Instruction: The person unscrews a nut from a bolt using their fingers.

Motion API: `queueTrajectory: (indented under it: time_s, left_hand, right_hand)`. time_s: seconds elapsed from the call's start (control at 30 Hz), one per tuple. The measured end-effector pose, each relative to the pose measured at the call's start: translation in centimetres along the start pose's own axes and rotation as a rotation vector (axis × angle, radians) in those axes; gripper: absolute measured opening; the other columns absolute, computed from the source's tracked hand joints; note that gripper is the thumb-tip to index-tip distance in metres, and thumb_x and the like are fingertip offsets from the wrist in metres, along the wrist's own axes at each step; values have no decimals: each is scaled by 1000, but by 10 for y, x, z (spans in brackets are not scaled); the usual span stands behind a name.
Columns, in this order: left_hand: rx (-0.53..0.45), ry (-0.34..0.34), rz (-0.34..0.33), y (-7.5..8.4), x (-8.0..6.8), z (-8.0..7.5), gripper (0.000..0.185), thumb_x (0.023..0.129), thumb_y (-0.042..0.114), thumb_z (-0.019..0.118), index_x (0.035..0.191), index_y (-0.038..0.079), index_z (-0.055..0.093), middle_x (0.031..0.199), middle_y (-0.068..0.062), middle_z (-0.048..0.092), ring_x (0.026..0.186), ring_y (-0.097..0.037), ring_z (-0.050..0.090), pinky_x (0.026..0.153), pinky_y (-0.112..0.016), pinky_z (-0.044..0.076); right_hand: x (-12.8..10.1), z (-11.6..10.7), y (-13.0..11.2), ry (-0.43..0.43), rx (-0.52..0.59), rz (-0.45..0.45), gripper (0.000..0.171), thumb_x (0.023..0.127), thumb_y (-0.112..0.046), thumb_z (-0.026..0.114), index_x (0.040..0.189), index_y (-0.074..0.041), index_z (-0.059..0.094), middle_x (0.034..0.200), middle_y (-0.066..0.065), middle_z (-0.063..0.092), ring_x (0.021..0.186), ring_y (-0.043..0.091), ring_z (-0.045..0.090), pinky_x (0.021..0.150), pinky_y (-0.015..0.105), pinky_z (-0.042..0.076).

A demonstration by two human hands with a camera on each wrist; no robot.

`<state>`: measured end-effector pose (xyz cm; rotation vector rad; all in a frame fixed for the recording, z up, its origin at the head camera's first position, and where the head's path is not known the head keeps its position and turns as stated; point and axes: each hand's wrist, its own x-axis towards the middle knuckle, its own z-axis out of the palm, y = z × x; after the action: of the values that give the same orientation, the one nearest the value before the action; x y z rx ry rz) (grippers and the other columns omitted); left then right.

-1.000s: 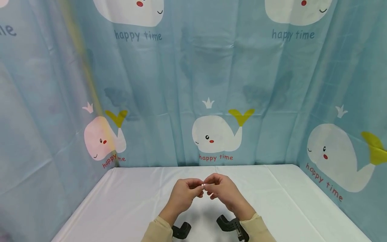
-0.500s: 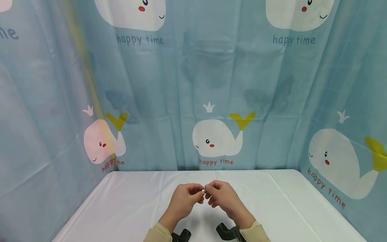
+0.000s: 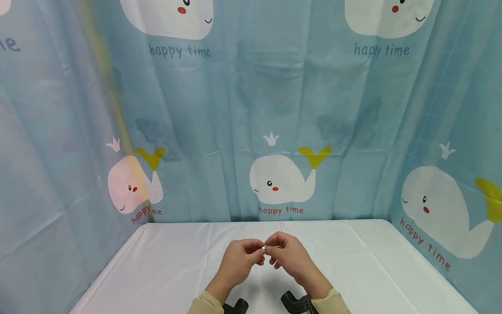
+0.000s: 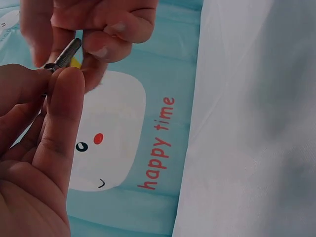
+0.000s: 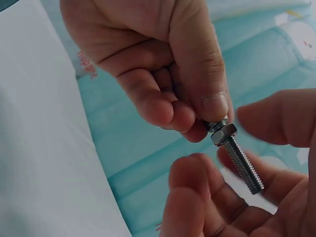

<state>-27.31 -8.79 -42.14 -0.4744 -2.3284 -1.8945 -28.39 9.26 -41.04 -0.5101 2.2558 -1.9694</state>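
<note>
Both hands meet over the white table, holding a small steel bolt point(image 3: 264, 248) between them. My left hand point(image 3: 256, 254) pinches the bolt's head end between thumb and fingers point(image 5: 210, 94). A hex nut point(image 5: 223, 132) sits on the thread just below that pinch. The threaded shaft point(image 5: 244, 165) runs down into my right hand point(image 3: 271, 252), whose curled fingers point(image 5: 195, 177) lie under and around it; its thumb point(image 5: 276, 118) is blurred beside the nut. In the left wrist view the shaft point(image 4: 68, 53) slants up from my left thumb point(image 4: 64, 98) into the right fingertips point(image 4: 101, 49).
A white cloth covers the table point(image 3: 176, 270), which ends at a blue whale-print curtain point(image 3: 274, 109) on three sides. Black wrist mounts point(image 3: 235, 306) point(image 3: 296, 302) show under the beige sleeves at the near edge.
Both hands stay together on the bolt at the same spot; only the fingers shift slightly. The head view has tilted a little.
</note>
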Motion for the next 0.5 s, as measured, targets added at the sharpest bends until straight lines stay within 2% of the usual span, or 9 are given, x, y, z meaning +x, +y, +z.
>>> queueTrajectory:
  time_s: [0.07, 0.2, 0.33, 0.5]
  left_hand:
    - [1, 4, 0, 1, 0, 0, 5, 92, 10, 72, 94, 7, 75, 81, -6, 70, 71, -21, 68, 68, -30, 59]
    - [9, 2, -1, 1, 0, 0, 5, 92, 11, 71, 94, 8, 75, 81, -5, 70, 71, -21, 68, 68, -30, 59]
    - [10, 2, 0, 0, 1, -1, 5, 92, 10, 72, 94, 8, 75, 81, -4, 70, 71, -21, 68, 68, -30, 59]
    - [16, 6, 1, 1, 1, -1, 6, 92, 11, 72, 95, 7, 75, 83, -4, 71, 71, -21, 68, 69, -29, 58]
  right_hand:
    - [0, 0, -1, 8, -1, 2, 17, 94, -16, 66, 103, -2, 65, 91, 12, 65, 67, 23, 61, 57, 33, 54]
    - [-1, -1, 0, 21, 1, 6, 21, 97, -23, 65, 100, -2, 65, 84, 13, 65, 62, 21, 59, 55, 31, 52]
    - [-1, 0, 0, 32, -7, -16, 14, 94, -15, 67, 100, -2, 66, 89, 10, 66, 67, 22, 60, 56, 31, 52]
    - [0, 0, -1, 13, 7, 2, 17, 94, -17, 66, 102, -1, 67, 90, 11, 66, 65, 21, 59, 55, 30, 52]
